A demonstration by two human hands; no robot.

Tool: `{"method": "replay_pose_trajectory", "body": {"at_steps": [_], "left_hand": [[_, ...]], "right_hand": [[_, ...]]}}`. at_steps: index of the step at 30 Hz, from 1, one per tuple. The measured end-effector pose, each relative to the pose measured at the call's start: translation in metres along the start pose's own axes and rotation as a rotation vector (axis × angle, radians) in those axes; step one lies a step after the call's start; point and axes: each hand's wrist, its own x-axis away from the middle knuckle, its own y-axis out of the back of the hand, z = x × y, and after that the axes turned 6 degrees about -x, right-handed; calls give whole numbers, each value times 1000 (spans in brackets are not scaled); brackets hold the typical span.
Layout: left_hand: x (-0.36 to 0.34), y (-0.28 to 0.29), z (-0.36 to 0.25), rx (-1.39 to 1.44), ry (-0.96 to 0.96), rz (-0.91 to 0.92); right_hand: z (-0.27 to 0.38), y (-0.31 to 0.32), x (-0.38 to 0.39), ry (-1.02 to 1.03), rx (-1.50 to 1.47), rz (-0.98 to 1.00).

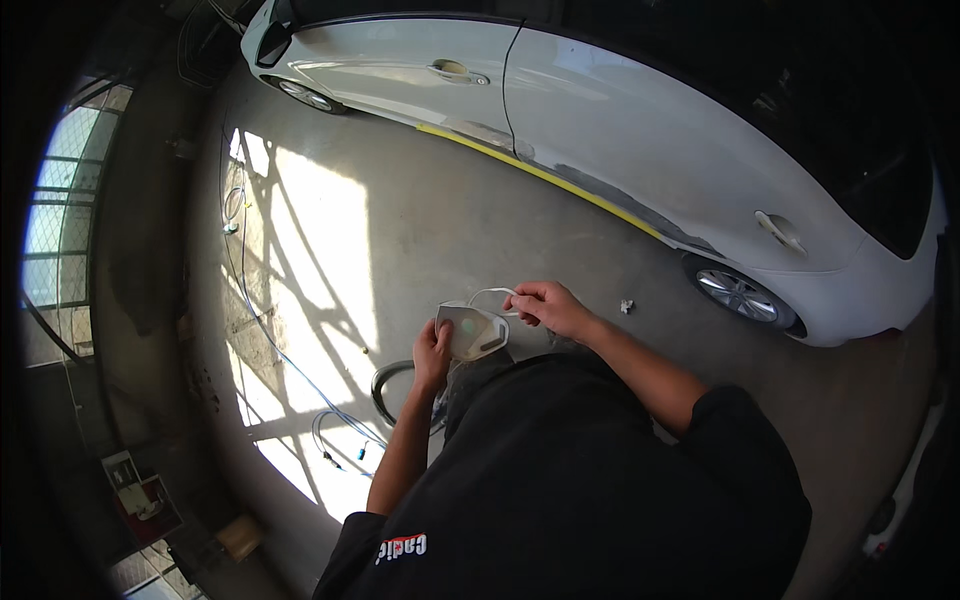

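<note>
A whitish folded face mask [468, 338] with a small greenish round spot is in front of my body. My left hand [432, 352] grips its left side, the thumb lying over the front. At its upper right, my right hand [547, 306] is closed on the mask's white ear loop [492, 291], pulling it out into an arc. The tips of my right fingers are pressed together around the loop. Part of the left fingers is hidden behind the mask.
A white car [640, 140] stands ahead and right, with yellow tape [560, 185] along its sill and grey patches on the lower doors. Blue hose [262, 312] and a thick black hose [384, 384] lie on the floor at left. A crumpled white scrap [627, 306] lies near the rear wheel [737, 293].
</note>
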Motion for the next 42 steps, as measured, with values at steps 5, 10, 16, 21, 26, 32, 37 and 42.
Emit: {"method": "replay_pose_trajectory", "body": {"at_steps": [5,10,16,21,26,32,37,42], "left_hand": [[-119,41,-13,-333,-182,276],[-195,79,-32,-611,-469,715],[-254,106,-27,-220,-15,1115],[-281,62,-64,-47,67,1262],[-250,39,-122,250,239,1373],[-181,53,-213,447,232,1363],[-131,95,-254,603,66,1422],[-89,123,-272,710,-38,1351]], "right_hand": [[-11,3,-49,14,15,-330],[-37,-44,-59,137,-229,-662],[-44,-122,-29,290,-290,-921],[-87,-160,7,351,-442,-1163],[-86,-177,53,559,-674,-1172],[-91,-158,99,1038,-1024,-865],[-40,-136,124,1097,-904,-653],[4,-143,165,1088,-759,-581]]}}
